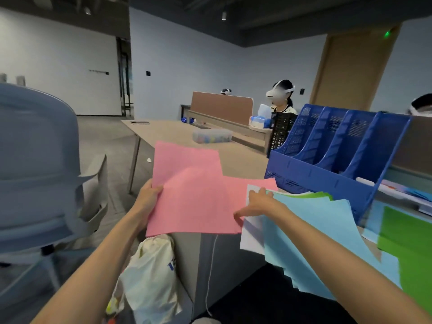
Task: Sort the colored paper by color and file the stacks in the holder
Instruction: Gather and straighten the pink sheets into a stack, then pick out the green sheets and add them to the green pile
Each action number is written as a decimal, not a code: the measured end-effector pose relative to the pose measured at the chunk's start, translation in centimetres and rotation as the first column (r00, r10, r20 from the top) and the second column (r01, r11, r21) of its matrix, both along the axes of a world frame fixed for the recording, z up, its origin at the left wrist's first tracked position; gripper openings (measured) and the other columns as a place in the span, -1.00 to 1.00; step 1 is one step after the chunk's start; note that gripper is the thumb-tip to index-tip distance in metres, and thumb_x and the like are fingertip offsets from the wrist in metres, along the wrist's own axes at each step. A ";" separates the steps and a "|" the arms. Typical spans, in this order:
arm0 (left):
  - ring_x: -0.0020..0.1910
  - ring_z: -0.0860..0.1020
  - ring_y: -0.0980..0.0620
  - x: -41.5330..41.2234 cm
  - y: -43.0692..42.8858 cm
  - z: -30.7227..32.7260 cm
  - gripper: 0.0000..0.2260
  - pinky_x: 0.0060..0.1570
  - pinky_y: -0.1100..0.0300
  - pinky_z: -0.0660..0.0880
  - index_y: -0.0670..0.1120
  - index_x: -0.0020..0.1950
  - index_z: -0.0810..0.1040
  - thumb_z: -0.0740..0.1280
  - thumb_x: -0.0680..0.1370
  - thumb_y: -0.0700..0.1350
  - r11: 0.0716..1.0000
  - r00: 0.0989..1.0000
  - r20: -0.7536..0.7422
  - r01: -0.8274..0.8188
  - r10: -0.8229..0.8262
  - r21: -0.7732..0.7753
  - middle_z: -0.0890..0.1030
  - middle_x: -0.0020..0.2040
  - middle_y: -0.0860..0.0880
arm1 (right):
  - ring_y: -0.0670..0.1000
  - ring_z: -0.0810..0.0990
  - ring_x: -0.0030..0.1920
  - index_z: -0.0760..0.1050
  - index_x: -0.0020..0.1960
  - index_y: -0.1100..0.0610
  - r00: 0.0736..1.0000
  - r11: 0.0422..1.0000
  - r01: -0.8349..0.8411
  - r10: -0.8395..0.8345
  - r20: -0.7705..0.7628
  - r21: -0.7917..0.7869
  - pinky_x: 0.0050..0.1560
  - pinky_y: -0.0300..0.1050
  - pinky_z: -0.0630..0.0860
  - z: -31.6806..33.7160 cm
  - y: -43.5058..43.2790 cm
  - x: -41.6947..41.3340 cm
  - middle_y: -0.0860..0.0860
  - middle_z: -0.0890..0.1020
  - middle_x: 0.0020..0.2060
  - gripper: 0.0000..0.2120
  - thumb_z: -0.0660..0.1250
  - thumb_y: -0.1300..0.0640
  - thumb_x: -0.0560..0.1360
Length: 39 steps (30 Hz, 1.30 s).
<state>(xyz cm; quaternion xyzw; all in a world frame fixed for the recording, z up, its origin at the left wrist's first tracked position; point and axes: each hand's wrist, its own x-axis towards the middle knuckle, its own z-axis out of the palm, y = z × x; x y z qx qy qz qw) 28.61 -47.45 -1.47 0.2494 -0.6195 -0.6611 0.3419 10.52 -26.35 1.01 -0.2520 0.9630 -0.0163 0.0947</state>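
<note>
A grey-blue mesh-backed chair [35, 160] stood at the far left, with a crinkled white plastic bag [149, 277] on the floor beside it. The left hand [149, 195] had its grip pinching the left edge of the flat, matte pink paper sheets [191, 190], which were held over the pale wooden counter's [240, 160] edge. The right hand [257, 204] lay with its grip spread, straight fingers on a white sheet [251, 237] beside fanned light-blue sheets [311, 242] and green sheets [409, 242]. The blue perforated plastic four-slot holder [304, 174] stood behind them.

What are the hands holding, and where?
The left hand grips the pink paper at its left edge. The right hand lies on its right edge; whether it grips is unclear.
</note>
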 end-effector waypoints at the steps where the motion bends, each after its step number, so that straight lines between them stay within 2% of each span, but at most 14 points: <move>1: -0.32 0.48 0.06 0.3 -0.1 0.2 -0.81 -0.47 0.35 0.46 -0.06 -0.01 0.49 0.14 0.61 -0.29 1.000 1.000 -0.003 -0.005 0.005 -0.006 0.57 -0.20 -0.03 | 0.28 0.06 0.49 0.10 0.51 0.10 1.000 1.000 -0.006 0.005 0.029 0.027 0.39 0.29 0.20 0.0 -0.4 0.1 0.17 0.02 0.52 0.01 0.42 -0.31 0.24; 3: -0.32 0.48 0.05 0.8 -0.5 0.5 -0.80 -0.47 0.35 0.47 -0.04 -0.02 0.48 0.13 0.62 -0.28 1.000 1.000 0.004 -0.004 0.004 -0.006 0.57 -0.19 -0.03 | 0.21 0.22 0.43 0.15 0.48 0.11 0.996 0.994 -0.044 0.037 0.078 0.097 0.34 0.10 0.32 0.3 -0.9 0.3 0.14 0.17 0.46 -0.03 0.45 -0.27 0.24; 5: -0.28 0.51 0.02 1.1 -0.9 0.5 -0.82 -0.33 0.22 0.49 -0.07 0.09 0.48 0.11 0.63 -0.24 1.000 1.000 0.020 0.010 -0.010 0.005 0.58 -0.14 -0.06 | 0.13 0.35 0.29 0.22 0.43 0.10 0.993 0.980 -0.097 0.083 0.087 0.173 0.24 0.01 0.42 0.6 -1.2 0.4 0.10 0.33 0.34 -0.14 0.45 -0.22 0.27; 8: -0.23 0.53 -0.02 1.2 -1.2 0.7 -0.81 -0.23 0.12 0.48 -0.07 0.17 0.45 0.11 0.63 -0.21 1.000 0.999 0.040 0.026 -0.026 0.006 0.59 -0.09 -0.09 | 0.11 0.42 0.13 0.26 0.40 0.07 0.991 0.955 -0.126 0.108 0.079 0.269 0.15 0.00 0.48 1.0 -1.6 0.7 0.10 0.37 0.22 -0.25 0.40 -0.17 0.30; 11: -0.23 0.54 -0.03 1.1 -1.0 1.0 -0.81 -0.24 0.12 0.49 -0.06 0.17 0.46 0.12 0.63 -0.20 0.999 0.998 0.039 0.045 -0.045 0.007 0.60 -0.07 -0.10 | 0.11 0.43 0.11 0.28 0.35 0.10 0.989 0.943 -0.141 0.123 0.080 0.302 0.07 -0.03 0.48 1.2 -1.9 1.4 0.07 0.38 0.11 -0.43 0.33 -0.04 0.40; 13: -0.24 0.54 -0.02 0.8 -0.9 1.2 -0.81 -0.26 0.13 0.49 -0.06 0.17 0.46 0.12 0.63 -0.20 0.999 0.998 0.040 0.051 -0.052 0.010 0.60 -0.08 -0.10 | 0.11 0.43 0.14 0.29 0.33 0.13 0.990 0.958 -0.133 0.117 0.076 0.256 0.07 -0.04 0.48 1.3 -2.0 1.5 0.10 0.40 0.14 -0.49 0.26 0.10 0.40; 17: -0.27 0.54 0.01 0.1 -0.8 1.2 -0.80 -0.31 0.17 0.48 -0.08 0.18 0.48 0.12 0.62 -0.21 0.998 0.997 0.038 0.060 -0.061 0.017 0.60 -0.12 -0.07 | 0.14 0.43 0.26 0.31 0.40 0.15 0.996 0.993 -0.070 0.064 0.069 0.097 0.13 -0.04 0.46 2.5 -1.3 0.7 0.13 0.40 0.32 -0.46 0.17 0.23 0.41; 22: -0.29 0.52 0.00 -2.1 0.3 1.7 -0.81 -0.33 0.17 0.45 -0.10 0.14 0.46 0.12 0.61 -0.25 0.996 0.994 0.067 0.087 -0.089 0.036 0.59 -0.15 -0.08 | 0.19 0.57 -0.12 0.45 0.11 0.31 0.992 0.998 -0.005 0.012 0.122 -0.060 -0.31 -0.02 0.60 4.9 0.9 -0.8 0.22 0.52 0.01 -0.65 0.12 0.36 0.35; 24: -0.29 0.53 -0.01 -3.4 1.0 1.9 -0.81 -0.34 0.17 0.43 -0.12 0.14 0.46 0.11 0.60 -0.26 0.992 0.986 0.112 0.124 -0.125 0.017 0.59 -0.16 -0.08 | 0.10 0.46 -0.34 0.38 -0.18 0.27 0.996 0.997 0.006 0.000 0.084 -0.074 -0.45 -0.20 0.39 5.8 1.9 -1.4 0.18 0.46 -0.24 -0.87 0.13 0.40 0.32; 25: -0.29 0.53 -0.01 -4.2 1.3 1.9 -0.81 -0.34 0.17 0.44 -0.13 0.15 0.45 0.11 0.60 -0.25 0.988 0.979 0.136 0.154 -0.154 0.010 0.59 -0.16 -0.09 | 0.06 0.38 -0.38 0.31 -0.25 0.22 0.999 0.997 0.018 -0.014 0.046 -0.074 -0.44 -0.23 0.25 6.2 2.3 -1.9 0.15 0.42 -0.29 -0.89 0.15 0.40 0.31; 27: -0.30 0.52 -0.02 -5.7 2.3 2.0 -0.81 -0.36 0.19 0.45 -0.14 0.13 0.45 0.10 0.60 -0.26 0.978 0.964 0.168 0.209 -0.208 0.012 0.58 -0.16 -0.10 | 0.05 0.33 -0.37 0.30 -0.25 0.21 0.999 0.997 0.036 -0.037 -0.002 -0.069 -0.39 -0.21 0.15 6.9 3.1 -2.9 0.13 0.41 -0.28 -0.87 0.20 0.38 0.28; 30: -0.37 0.52 0.00 -8.1 3.7 1.7 -0.81 -0.45 0.25 0.44 -0.14 0.03 0.49 0.11 0.58 -0.30 0.966 0.948 0.186 0.257 -0.257 0.021 0.57 -0.24 -0.09 | 0.05 0.36 -0.34 0.35 -0.19 0.21 0.999 0.996 0.047 -0.049 -0.023 -0.069 -0.37 -0.20 0.17 7.6 4.1 -4.1 0.13 0.44 -0.21 -0.84 0.24 0.36 0.26; 34: -0.41 0.55 0.01 -11.0 5.4 1.1 -0.78 -0.49 0.25 0.48 -0.09 -0.03 0.48 0.09 0.57 -0.33 0.947 0.922 0.234 0.320 -0.309 -0.008 0.57 -0.26 -0.10 | 0.04 0.36 -0.32 0.32 -0.27 0.17 0.999 0.995 0.053 -0.054 -0.003 -0.089 -0.37 -0.19 0.20 8.1 5.1 -5.2 0.13 0.46 -0.17 -0.87 0.24 0.34 0.26; 39: -0.26 0.59 -0.10 -13.7 7.2 0.0 -0.73 -0.22 0.04 0.59 -0.11 -0.06 0.52 0.06 0.55 -0.35 0.933 0.892 0.299 0.360 -0.339 -0.018 0.61 -0.19 -0.14 | 0.05 0.40 -0.28 0.35 -0.24 0.18 0.998 0.986 0.067 -0.065 0.020 -0.150 -0.35 -0.18 0.26 8.3 6.1 -6.0 0.13 0.48 -0.14 -0.88 0.25 0.33 0.29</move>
